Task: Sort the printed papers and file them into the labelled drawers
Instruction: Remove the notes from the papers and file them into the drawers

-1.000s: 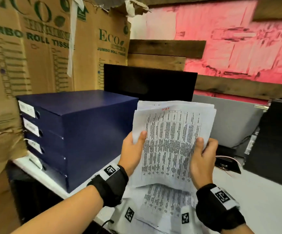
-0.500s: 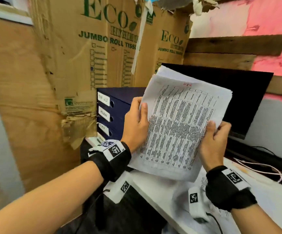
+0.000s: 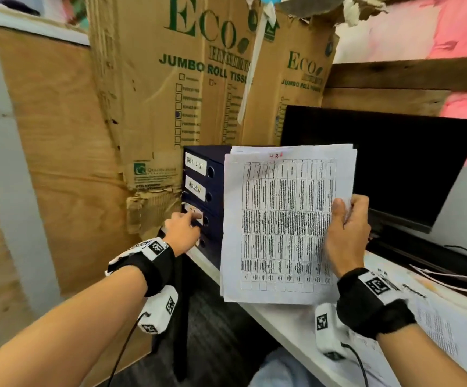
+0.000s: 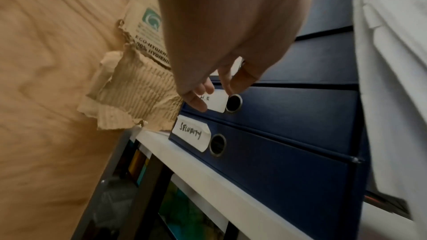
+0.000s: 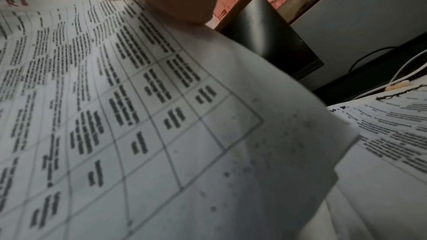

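Navy drawer box (image 3: pixel 212 163): stood on white desk (image 3: pixel 282 317) edge, four drawers stacked, each w/ white label + round finger hole.
Labels: top read "TASK LIST" (image 3: pixel 195 164), 2nd "ADMIN" (image 3: pixel 195 188), 3rd "H.R" (image 4: pixel 213 100), bottom "SECURITY" (image 4: pixel 190 133).
Left hand (image 3: pixel 182 229): reached to 3rd drawer front, fingertips (image 4: pixel 196 102) on the H.R label just beside its hole (image 4: pixel 233 103); fingers loosely bent, gripped nothing.
Right hand (image 3: pixel 346 230): held stack of printed papers (image 3: pixel 282 224) upright by right edge, thumb on front, fingers curled behind.
Papers: in front of drawer box's right part, above desk, not touching it; top sheet a printed table, red handwritten mark at top (image 3: pixel 276 155), read as "H R" but blurry.
Other sheets (image 5: pixel 397 125): lay flat on desk to right, under right wrist.
Monitor (image 3: pixel 394 163): black, off, behind papers.
Cardboard boxes (image 3: pixel 184 79): "ECO JUMBO ROLL TISSUE", stood behind and left of drawers; lower corner torn.
White cables (image 3: pixel 450 280): on desk, far right.
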Motion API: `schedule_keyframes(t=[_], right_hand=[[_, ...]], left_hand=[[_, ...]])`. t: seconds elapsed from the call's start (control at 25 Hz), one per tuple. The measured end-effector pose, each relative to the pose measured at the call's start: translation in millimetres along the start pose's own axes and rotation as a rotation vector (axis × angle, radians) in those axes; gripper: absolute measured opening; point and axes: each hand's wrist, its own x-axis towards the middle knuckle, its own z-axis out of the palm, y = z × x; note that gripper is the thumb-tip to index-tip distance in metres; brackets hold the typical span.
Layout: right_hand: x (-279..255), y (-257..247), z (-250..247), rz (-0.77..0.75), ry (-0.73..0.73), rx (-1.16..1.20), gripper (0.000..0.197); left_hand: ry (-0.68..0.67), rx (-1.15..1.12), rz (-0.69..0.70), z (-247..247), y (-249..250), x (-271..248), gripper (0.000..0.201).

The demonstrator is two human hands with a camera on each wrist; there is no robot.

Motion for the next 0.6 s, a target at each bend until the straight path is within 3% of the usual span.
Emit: schedule_keyframes(t=[0.32,0.4,0.6], right_hand=[[-17,15,11,-0.021,-0.071,-0.093,0.019],[-21,14,13,-0.018,-0.093,-0.099,0.019],[-21,3,20,-0.017,-0.11,-0.089,0.018]], left_hand=[[-0.26,0.088,-0.006,13,-14,19,0.05],[-0.298,0.06,-0.008,8,-27,33,0.048],[-0.416,-0.11,0.032,-23,-27,-1,0.062]])
